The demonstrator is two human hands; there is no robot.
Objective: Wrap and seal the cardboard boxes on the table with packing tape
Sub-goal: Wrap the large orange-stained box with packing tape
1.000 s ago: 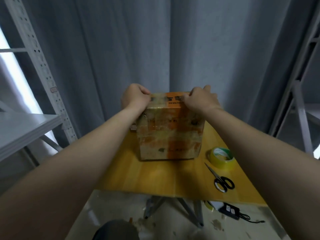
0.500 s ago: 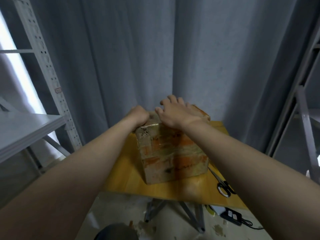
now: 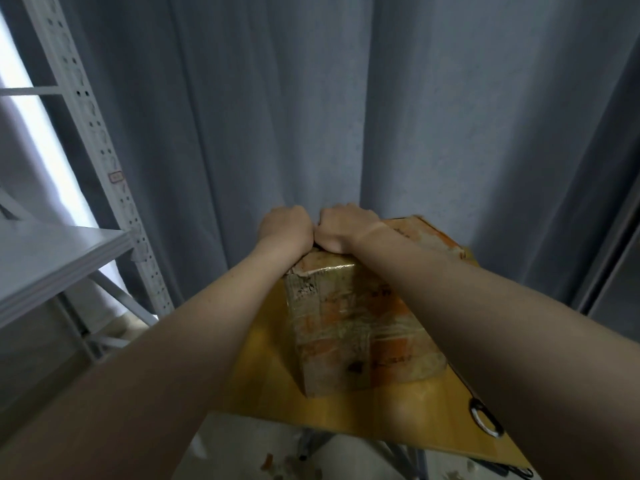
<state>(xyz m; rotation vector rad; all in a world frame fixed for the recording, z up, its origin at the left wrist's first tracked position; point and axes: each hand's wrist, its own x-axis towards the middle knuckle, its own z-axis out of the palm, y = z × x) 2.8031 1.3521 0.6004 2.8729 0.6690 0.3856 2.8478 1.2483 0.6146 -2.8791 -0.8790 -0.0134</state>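
A cardboard box (image 3: 353,327), brown with orange print and shiny with clear tape, stands on the yellow wooden table (image 3: 270,375), turned with one corner toward me. My left hand (image 3: 285,228) and my right hand (image 3: 343,230) sit side by side at the box's far left top corner. The fingers of both hands curl over the far top edge and grip it. The fingertips are hidden behind the box. No tape roll is in sight.
Scissors (image 3: 486,422) lie at the table's right edge, mostly hidden by my right forearm. A grey metal shelf rack (image 3: 52,258) stands to the left. A grey curtain (image 3: 311,116) hangs close behind the table. The littered floor shows below the table's front edge.
The box has turned, bringing a corner toward me. My right hand went from the top's right end to lying flat on top, and now curls beside my left hand at the far corner.
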